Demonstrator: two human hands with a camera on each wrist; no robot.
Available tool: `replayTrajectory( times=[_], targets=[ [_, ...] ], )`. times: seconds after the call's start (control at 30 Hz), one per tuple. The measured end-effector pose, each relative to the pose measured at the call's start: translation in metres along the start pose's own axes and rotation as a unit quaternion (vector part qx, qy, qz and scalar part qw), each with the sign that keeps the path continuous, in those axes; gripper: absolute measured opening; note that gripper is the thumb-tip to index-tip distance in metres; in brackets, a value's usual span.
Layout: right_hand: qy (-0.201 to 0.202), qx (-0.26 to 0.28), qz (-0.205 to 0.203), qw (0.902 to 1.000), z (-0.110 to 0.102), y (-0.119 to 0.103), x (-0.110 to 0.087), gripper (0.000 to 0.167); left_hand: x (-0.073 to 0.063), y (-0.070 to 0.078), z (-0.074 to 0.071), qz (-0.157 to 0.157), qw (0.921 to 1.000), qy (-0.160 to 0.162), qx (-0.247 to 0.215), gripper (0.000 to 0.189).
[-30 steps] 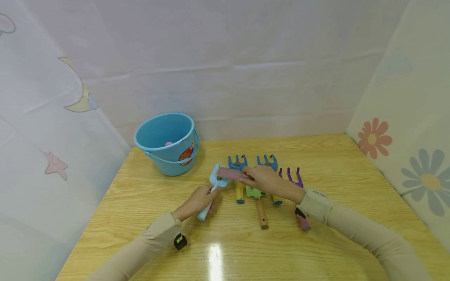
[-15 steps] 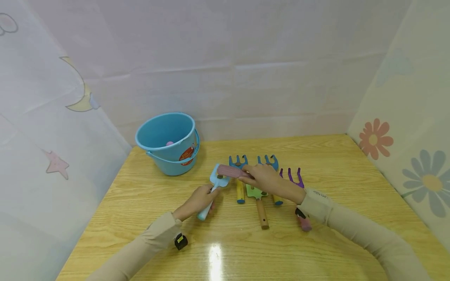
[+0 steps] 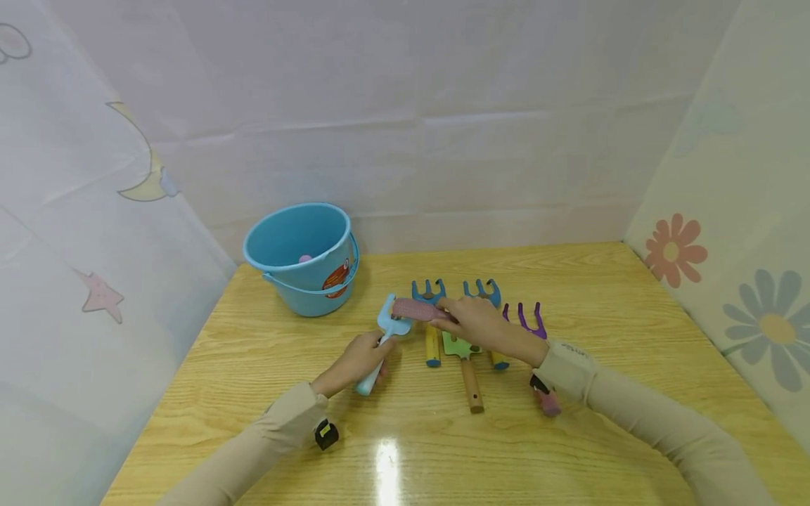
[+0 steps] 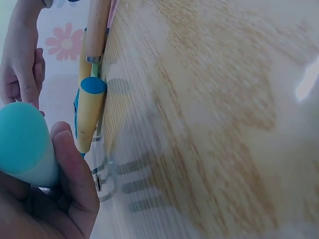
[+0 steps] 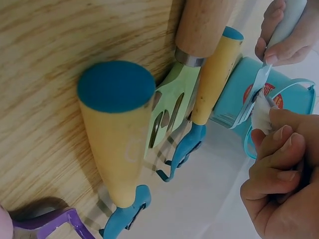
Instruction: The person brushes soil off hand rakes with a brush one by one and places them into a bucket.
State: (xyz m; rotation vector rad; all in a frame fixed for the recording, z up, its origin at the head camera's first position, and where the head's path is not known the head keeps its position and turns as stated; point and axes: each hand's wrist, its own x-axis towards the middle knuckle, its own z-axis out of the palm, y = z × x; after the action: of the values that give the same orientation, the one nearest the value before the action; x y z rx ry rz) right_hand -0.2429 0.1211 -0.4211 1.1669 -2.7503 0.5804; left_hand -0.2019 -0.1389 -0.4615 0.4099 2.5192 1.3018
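My left hand (image 3: 357, 362) grips the white handle of a light blue garden hand fork (image 3: 387, 327); the turquoise handle end (image 4: 22, 137) shows large in the left wrist view. My right hand (image 3: 476, 322) pinches a pink, dotted, soft-looking piece like a folded cloth (image 3: 414, 309), which lies across the fork's head and covers part of it. In the right wrist view the cloth (image 5: 261, 113) looks pale and pleated against the blue head. Both hands are raised over the table, the right one above the other tools.
A light blue bucket (image 3: 316, 299) with something pink inside stands at the back left. On the wooden table (image 3: 253, 365) lie two blue forks with yellow handles (image 3: 433, 348), a green slotted shovel (image 3: 460, 344) and a purple fork (image 3: 534, 327) with a pink handle. Fabric walls surround the table.
The pink cloth shifts slightly over the head of the light blue fork. Both hands keep their hold and nearly the same place.
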Motion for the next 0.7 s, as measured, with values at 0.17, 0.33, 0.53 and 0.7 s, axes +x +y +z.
replayTrajectory(
  times=[0.17, 0.33, 0.53, 0.7],
  targets=[
    [0.017, -0.022, 0.003, 0.9996, 0.0001, 0.0026, 0.0008, 0.023, 0.0004, -0.0010, 0.0003, -0.002, 1.0000, 0.004, -0.003, 0.038],
    [0.011, -0.011, 0.011, 0.9998, -0.0039, 0.0010, -0.0005, 0.025, 0.0002, -0.0016, 0.0009, 0.001, 0.9999, 0.007, -0.009, 0.037],
    [-0.001, 0.008, 0.004, 1.0000, -0.0072, -0.0041, -0.0015, 0.028, -0.0005, -0.0006, 0.0011, -0.005, 0.9999, 0.005, -0.014, 0.036],
    [-0.017, 0.009, 0.008, 0.9998, -0.0064, -0.0048, -0.0028, 0.028, -0.0014, 0.0011, 0.0004, -0.005, 0.9998, 0.003, -0.016, 0.036]
  ],
)
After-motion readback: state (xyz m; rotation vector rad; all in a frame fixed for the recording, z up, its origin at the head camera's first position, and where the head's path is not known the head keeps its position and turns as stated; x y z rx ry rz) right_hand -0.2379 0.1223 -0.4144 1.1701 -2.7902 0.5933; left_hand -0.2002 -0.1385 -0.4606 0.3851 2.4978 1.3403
